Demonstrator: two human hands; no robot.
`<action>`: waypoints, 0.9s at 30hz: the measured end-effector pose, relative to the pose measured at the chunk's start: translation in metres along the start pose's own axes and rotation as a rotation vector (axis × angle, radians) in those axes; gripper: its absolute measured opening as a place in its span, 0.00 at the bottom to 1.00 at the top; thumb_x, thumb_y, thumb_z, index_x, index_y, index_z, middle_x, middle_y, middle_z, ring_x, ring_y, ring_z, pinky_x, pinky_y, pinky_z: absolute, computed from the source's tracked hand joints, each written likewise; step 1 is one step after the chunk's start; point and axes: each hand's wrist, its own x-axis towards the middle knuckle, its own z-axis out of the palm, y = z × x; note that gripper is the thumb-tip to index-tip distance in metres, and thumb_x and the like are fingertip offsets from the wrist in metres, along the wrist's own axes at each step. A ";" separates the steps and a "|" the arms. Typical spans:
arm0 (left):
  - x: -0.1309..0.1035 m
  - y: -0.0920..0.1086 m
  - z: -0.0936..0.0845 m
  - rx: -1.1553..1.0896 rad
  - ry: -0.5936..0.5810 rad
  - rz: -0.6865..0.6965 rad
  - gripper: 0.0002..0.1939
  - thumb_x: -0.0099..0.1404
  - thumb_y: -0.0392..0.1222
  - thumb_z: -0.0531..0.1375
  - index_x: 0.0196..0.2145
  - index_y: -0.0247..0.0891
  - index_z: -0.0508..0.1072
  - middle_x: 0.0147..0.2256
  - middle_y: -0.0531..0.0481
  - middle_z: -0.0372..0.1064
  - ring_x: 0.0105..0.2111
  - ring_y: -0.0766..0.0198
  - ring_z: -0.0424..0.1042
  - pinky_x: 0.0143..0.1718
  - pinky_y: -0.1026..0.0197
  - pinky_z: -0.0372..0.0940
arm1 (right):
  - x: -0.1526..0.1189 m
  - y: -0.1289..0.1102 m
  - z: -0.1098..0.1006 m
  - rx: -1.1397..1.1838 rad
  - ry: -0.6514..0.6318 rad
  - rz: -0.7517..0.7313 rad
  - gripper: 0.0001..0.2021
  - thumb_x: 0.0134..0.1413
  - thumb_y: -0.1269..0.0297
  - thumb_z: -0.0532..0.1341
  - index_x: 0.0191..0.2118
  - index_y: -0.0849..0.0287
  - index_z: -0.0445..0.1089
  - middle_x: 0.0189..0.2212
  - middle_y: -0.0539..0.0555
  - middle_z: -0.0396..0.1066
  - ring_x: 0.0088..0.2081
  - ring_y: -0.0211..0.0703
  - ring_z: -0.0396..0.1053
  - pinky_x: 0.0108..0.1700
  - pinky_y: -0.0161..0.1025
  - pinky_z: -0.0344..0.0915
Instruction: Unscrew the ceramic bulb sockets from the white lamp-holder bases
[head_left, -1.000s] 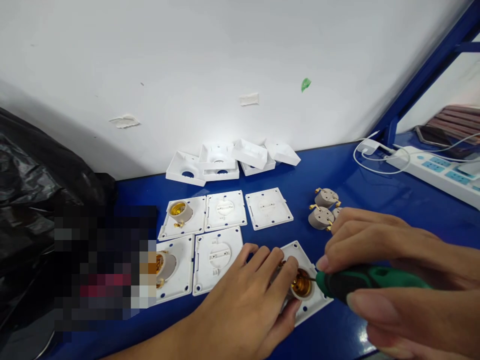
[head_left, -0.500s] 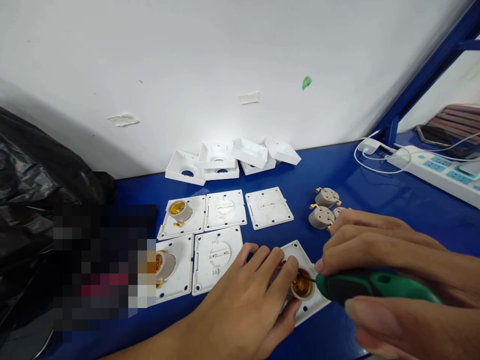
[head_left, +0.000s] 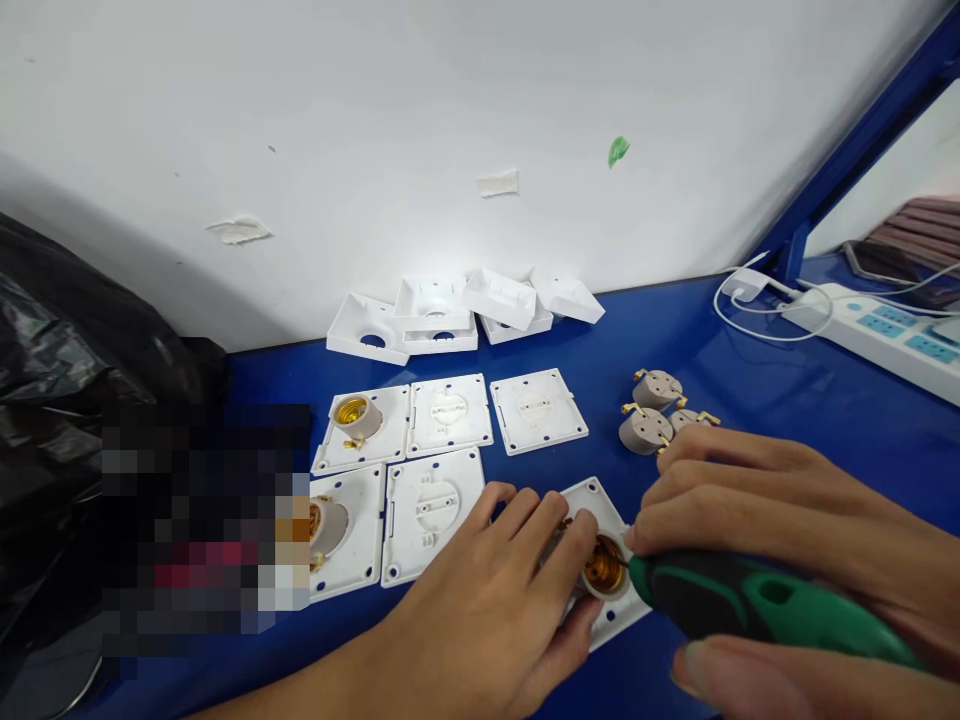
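Observation:
My left hand (head_left: 499,600) wraps its fingers round a lamp socket (head_left: 606,566) on a tilted white square plate (head_left: 619,618). Gold threading shows inside the socket. My right hand (head_left: 765,510) holds a green and black screwdriver (head_left: 757,600), whose shaft points left into the socket; its tip is hidden inside. Left of the hands lie several white plates. Two of them carry sockets, one at the back left (head_left: 358,416) and one in front of it (head_left: 327,528). A bare plate (head_left: 536,410) lies behind my left hand. Three loose sockets (head_left: 646,428) stand just beyond my right hand.
White square covers (head_left: 369,328) are piled against the wall. A power strip (head_left: 877,325) with a white cable and a phone (head_left: 881,262) are at the right. A black plastic bag (head_left: 90,320) fills the left side, beside a blurred patch.
The screwdriver handle and my right thumb have shifted slightly downward in view. More of the third loose socket shows. My left hand keeps its hold.

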 end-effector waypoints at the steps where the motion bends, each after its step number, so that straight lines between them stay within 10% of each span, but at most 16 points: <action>1: -0.001 -0.001 0.002 0.003 0.015 0.001 0.16 0.82 0.43 0.50 0.60 0.34 0.66 0.48 0.43 0.74 0.44 0.49 0.73 0.49 0.43 0.68 | -0.001 0.001 0.000 0.000 -0.008 -0.006 0.11 0.56 0.67 0.69 0.45 0.47 0.76 0.33 0.49 0.80 0.35 0.52 0.80 0.43 0.45 0.81; 17: -0.001 0.001 0.003 0.034 0.054 0.007 0.16 0.82 0.42 0.47 0.58 0.34 0.66 0.48 0.42 0.74 0.45 0.51 0.74 0.49 0.44 0.69 | -0.013 0.005 -0.003 -0.086 -0.152 -0.033 0.13 0.63 0.62 0.69 0.51 0.51 0.72 0.41 0.51 0.81 0.38 0.50 0.80 0.39 0.43 0.78; 22: 0.000 0.001 0.001 0.053 0.059 0.006 0.15 0.82 0.42 0.47 0.57 0.36 0.67 0.47 0.42 0.74 0.43 0.52 0.74 0.47 0.46 0.69 | -0.022 0.008 0.000 -0.078 -0.096 0.067 0.21 0.68 0.46 0.65 0.60 0.46 0.66 0.46 0.50 0.81 0.41 0.50 0.81 0.44 0.43 0.79; 27: 0.001 0.000 0.002 0.046 0.059 -0.002 0.16 0.82 0.42 0.46 0.58 0.35 0.66 0.48 0.42 0.74 0.43 0.51 0.74 0.48 0.45 0.68 | -0.011 0.001 -0.004 0.000 -0.159 0.030 0.21 0.63 0.58 0.71 0.59 0.47 0.69 0.43 0.47 0.82 0.38 0.48 0.81 0.46 0.42 0.79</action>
